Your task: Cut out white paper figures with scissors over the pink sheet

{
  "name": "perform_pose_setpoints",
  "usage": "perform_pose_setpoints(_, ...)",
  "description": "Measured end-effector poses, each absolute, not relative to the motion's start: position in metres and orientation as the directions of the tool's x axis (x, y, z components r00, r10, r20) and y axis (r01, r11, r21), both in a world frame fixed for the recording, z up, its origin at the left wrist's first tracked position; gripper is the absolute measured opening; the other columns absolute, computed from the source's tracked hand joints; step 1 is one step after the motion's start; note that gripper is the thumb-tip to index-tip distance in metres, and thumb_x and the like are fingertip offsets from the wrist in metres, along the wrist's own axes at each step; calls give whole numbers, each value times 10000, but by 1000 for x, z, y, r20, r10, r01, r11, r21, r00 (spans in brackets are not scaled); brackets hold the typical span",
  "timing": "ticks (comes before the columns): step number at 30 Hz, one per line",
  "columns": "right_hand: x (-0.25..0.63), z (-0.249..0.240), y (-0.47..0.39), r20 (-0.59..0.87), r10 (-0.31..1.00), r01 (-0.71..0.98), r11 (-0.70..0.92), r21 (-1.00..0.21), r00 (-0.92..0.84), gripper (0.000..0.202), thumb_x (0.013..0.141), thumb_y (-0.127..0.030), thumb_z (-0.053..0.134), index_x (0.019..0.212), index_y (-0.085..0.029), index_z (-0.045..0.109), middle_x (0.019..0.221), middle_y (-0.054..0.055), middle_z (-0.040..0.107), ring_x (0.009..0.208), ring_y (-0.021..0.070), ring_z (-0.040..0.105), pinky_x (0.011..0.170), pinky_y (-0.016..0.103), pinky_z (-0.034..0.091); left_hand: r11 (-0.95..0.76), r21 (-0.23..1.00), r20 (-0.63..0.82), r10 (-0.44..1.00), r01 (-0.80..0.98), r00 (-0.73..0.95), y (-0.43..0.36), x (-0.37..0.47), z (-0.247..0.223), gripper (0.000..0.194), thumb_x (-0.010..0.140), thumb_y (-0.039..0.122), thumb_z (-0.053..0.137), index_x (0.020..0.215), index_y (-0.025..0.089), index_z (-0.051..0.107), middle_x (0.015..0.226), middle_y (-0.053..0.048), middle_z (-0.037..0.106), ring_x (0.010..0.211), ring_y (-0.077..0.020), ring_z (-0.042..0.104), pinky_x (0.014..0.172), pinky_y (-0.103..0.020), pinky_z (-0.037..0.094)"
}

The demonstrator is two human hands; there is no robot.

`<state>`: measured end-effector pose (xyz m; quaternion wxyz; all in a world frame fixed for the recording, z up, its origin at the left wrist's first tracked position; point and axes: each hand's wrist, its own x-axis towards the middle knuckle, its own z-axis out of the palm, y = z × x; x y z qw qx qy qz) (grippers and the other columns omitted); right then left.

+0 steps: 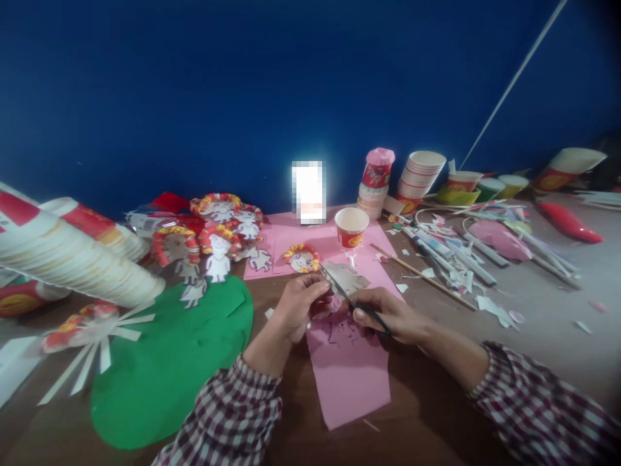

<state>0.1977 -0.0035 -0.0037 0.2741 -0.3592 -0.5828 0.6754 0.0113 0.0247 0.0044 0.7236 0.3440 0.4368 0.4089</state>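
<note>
My right hand (391, 315) is closed round the black handles of a pair of scissors (372, 316), whose blades point up and left toward my other hand. My left hand (298, 309) is closed in a pinch near the blades, at the edge of a greyish paper piece (356, 279) with drawn lines. The fingers partly hide what they grip. Under both hands lies a pink paper sheet (350, 382) strewn with dark thin scraps. Just beyond sits a round face cutout (303, 259) with a red and yellow curled border.
A paper cup (352, 228) stands on pink paper, with stacked cups (421, 181) behind. Several paper figures (218, 255) lie left, near green paper (169, 375) and leaning cups (87, 249). Pens (441, 252), a wooden stick (431, 278) and scraps lie right. A blue wall (194, 97) rises behind.
</note>
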Motion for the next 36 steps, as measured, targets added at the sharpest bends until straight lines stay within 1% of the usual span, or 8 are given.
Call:
perform_pose_setpoints(3,198,-5,-3,-163,789,41,-172,-984,-592,414,781,-518,574,883,-116,582,582,-13,511,485,85,487,402,166,378,485,817,-391,863,-311,320,25,9,5,139,663,198,678,710,117,576,579,18,537,510,-58,504,498,-172,457)
perform_pose_setpoints(9,198,-3,-4,-138,788,14,-162,-987,-600,402,782,-511,579,817,-111,562,592,-7,515,490,76,483,411,160,379,586,711,-429,800,-389,421,27,6,0,97,672,165,664,703,102,598,580,-5,566,512,-62,530,476,-148,456)
perform_pose_setpoints(16,197,-3,-3,-120,786,-3,-153,-988,-607,404,773,-519,585,799,-117,559,597,-14,498,507,77,473,427,166,377,672,591,-482,737,-446,473,28,5,1,40,708,126,615,696,104,584,568,-10,570,492,-62,535,444,-134,449)
perform_pose_setpoints(19,197,-3,-4,-114,785,-10,-152,-988,-609,395,777,-506,587,829,-115,565,607,-15,492,512,76,470,434,168,372,694,560,-510,719,-452,472,28,5,3,18,725,110,588,709,105,581,578,-13,572,488,-65,535,427,-135,442)
perform_pose_setpoints(24,195,-1,-5,-106,785,15,-123,-992,-610,374,799,-477,575,868,-109,571,630,-13,486,531,76,442,463,179,350,693,570,-516,720,-442,463,28,6,2,23,740,118,574,725,103,582,570,-14,562,481,-64,526,429,-135,437)
perform_pose_setpoints(28,194,1,-5,-95,791,49,-83,-995,-605,364,803,-472,571,861,-112,573,647,-9,485,550,83,427,488,193,338,655,623,-459,749,-428,478,27,8,-3,37,724,136,605,721,108,580,580,-13,562,497,-61,526,456,-134,439)
perform_pose_setpoints(32,194,0,-4,-94,798,67,-68,-995,-596,366,798,-470,575,869,-111,575,634,-16,471,532,79,402,473,193,314,627,664,-420,763,-407,491,26,10,-4,66,708,156,632,722,114,583,603,-14,569,520,-59,525,480,-136,439)
perform_pose_setpoints(36,194,-1,-4,-107,799,71,-80,-994,-592,385,789,-484,578,875,-108,574,619,-22,458,513,74,395,449,184,308,615,690,-427,771,-381,472,25,11,-2,80,683,155,649,710,115,585,606,-7,563,519,-57,514,492,-146,440)
